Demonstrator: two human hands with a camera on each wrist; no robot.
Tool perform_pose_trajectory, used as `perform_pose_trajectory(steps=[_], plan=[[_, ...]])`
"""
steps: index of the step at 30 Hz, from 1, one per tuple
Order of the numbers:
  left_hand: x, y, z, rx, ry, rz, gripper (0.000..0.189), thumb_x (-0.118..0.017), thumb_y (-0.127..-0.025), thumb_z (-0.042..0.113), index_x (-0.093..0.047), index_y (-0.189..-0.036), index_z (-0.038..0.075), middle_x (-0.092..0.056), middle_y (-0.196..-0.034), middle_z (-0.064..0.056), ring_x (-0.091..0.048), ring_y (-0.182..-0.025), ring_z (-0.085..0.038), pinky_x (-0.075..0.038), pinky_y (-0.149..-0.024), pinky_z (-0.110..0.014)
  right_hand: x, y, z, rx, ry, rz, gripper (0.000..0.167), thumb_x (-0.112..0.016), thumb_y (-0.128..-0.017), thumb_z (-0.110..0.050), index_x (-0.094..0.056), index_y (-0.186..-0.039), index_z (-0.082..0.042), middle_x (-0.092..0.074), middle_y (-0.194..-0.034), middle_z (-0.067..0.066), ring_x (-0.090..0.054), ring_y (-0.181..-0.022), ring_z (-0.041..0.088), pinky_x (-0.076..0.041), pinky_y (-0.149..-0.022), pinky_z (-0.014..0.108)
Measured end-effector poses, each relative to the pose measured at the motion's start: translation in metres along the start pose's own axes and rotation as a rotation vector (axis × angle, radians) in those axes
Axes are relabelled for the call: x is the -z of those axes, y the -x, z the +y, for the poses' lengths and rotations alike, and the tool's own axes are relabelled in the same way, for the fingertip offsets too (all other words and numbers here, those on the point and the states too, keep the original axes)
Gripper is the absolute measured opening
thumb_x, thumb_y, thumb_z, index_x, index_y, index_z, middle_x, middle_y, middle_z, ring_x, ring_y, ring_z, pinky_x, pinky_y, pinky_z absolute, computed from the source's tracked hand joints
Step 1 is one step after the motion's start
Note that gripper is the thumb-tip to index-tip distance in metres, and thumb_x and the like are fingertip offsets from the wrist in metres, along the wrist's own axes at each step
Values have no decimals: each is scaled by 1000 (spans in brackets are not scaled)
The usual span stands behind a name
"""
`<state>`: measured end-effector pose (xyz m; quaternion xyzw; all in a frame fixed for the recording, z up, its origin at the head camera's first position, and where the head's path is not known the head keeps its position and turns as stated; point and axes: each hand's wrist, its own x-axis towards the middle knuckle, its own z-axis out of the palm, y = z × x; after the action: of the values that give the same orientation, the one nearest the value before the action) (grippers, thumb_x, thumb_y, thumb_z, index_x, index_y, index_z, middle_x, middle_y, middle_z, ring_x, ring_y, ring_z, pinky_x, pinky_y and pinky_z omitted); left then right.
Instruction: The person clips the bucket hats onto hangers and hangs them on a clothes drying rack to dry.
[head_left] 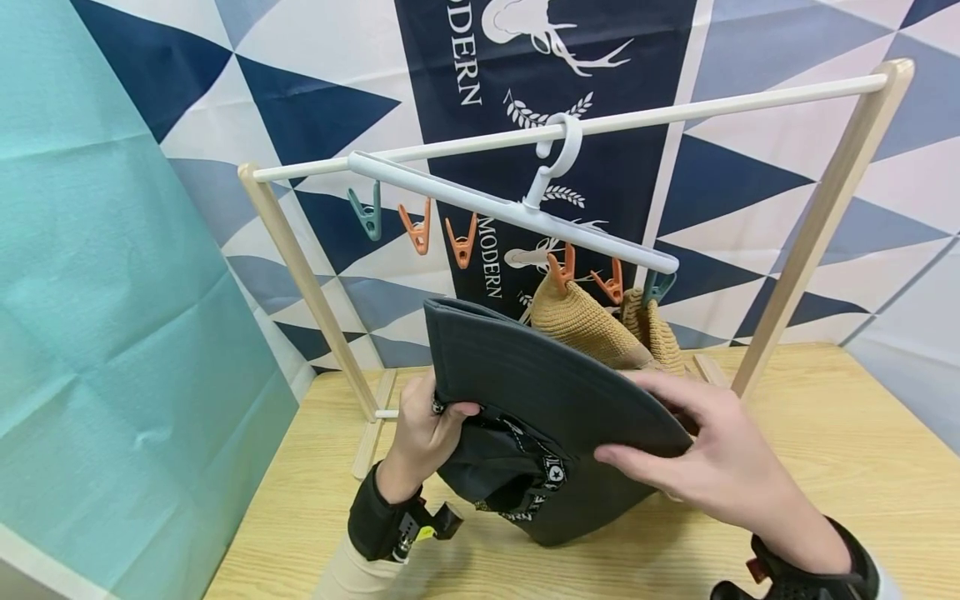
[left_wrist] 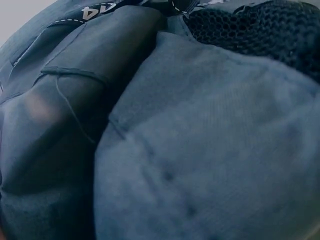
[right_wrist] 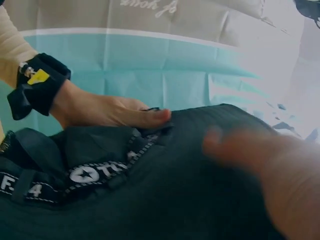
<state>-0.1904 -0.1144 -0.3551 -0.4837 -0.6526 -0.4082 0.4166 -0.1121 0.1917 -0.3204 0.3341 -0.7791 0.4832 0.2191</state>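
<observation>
A dark wide-brimmed hat [head_left: 540,375] with a lettered black-and-white band is held up in front of the rack, brim facing up and crown sagging below. My left hand [head_left: 429,425] grips the brim at its left side, thumb on the near face. At the brim's right edge my right hand [head_left: 705,450] holds on, thumb in front and fingers behind, mostly hidden. In the left wrist view, the hat's creased cloth [left_wrist: 210,140] and dark mesh [left_wrist: 250,35] fill the picture. The right wrist view shows the left thumb pressed on the brim [right_wrist: 200,175] beside the band.
A white hanger [head_left: 517,212] hangs tilted from the rod of a wooden rack [head_left: 817,225]. Orange clips [head_left: 461,242] and green clips [head_left: 366,212] dangle below it. A tan knitted item [head_left: 592,321] is clipped at its right, behind the hat. Underneath lies a wooden tabletop [head_left: 840,433].
</observation>
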Motion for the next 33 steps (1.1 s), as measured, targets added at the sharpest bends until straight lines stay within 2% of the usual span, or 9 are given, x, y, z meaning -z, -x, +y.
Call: perform_pose_trajectory(steps=[4,9,13,17,21,26,28,31,33], plan=[[1,1,1,-7,-19,-5,53,-42,-119,42,-64,-115,-6,-62,-74,-8,-60,-58,-16,-49,-59,-28,-5,-2,-3,52,11,12,52,-96,-72,15,-86,-107,-22,-86,-94,-6,-80,-82,-2,-62,-71,18],[2,1,0,-18,-36,4,56,-43,-119,43,-65,-117,-9,-64,-73,-9,-61,-58,-16,-50,-59,-28,-7,-1,-2,72,48,42,50,-96,-69,16,-88,-106,-17,-87,-92,-3,-79,-82,-2,-60,-71,18],[4,1,0,24,-48,8,62,-48,-117,47,-66,-120,-12,-70,-75,-12,-66,-59,-19,-52,-59,-27,-6,-1,-2,94,67,60,51,-95,-66,17,-88,-105,-15,-86,-91,-2,-78,-82,-4,-59,-71,18],[9,1,0,123,-21,21,67,-53,-115,57,-66,-121,-9,-77,-86,-19,-73,-69,-23,-57,-67,-26,-4,-2,1,141,63,121,49,-96,-64,17,-87,-99,-15,-84,-87,-5,-75,-79,-5,-56,-69,17],[14,1,-2,242,46,113,79,-52,-113,67,-63,-129,-9,-79,-102,-26,-80,-89,-19,-63,-86,-26,0,-1,4,115,57,243,42,-98,-63,16,-86,-91,-12,-83,-86,-12,-75,-79,-6,-55,-70,13],[19,0,-3,436,183,227,81,-50,-109,73,-58,-148,2,-81,-125,-12,-78,-110,-9,-62,-96,-26,4,1,2,-12,60,402,36,-95,-62,21,-84,-84,-5,-83,-83,-20,-74,-71,-9,-53,-66,11],[19,-1,-3,506,200,242,84,-50,-107,76,-58,-151,5,-80,-130,-11,-77,-113,-7,-61,-96,-25,3,2,2,-32,39,464,33,-94,-62,21,-84,-84,-1,-83,-83,-19,-74,-70,-8,-52,-64,11],[16,0,-4,591,182,227,95,-47,-104,83,-57,-154,3,-74,-133,-24,-74,-118,-9,-58,-98,-25,0,1,3,-31,-15,541,31,-93,-64,22,-84,-88,4,-86,-88,-15,-78,-75,-6,-55,-68,10],[14,1,-4,633,167,211,100,-46,-104,85,-57,-156,1,-68,-141,-29,-70,-129,-14,-53,-106,-26,-2,1,4,-9,-55,586,28,-92,-66,21,-83,-88,8,-86,-88,-12,-80,-78,-4,-56,-71,10]])
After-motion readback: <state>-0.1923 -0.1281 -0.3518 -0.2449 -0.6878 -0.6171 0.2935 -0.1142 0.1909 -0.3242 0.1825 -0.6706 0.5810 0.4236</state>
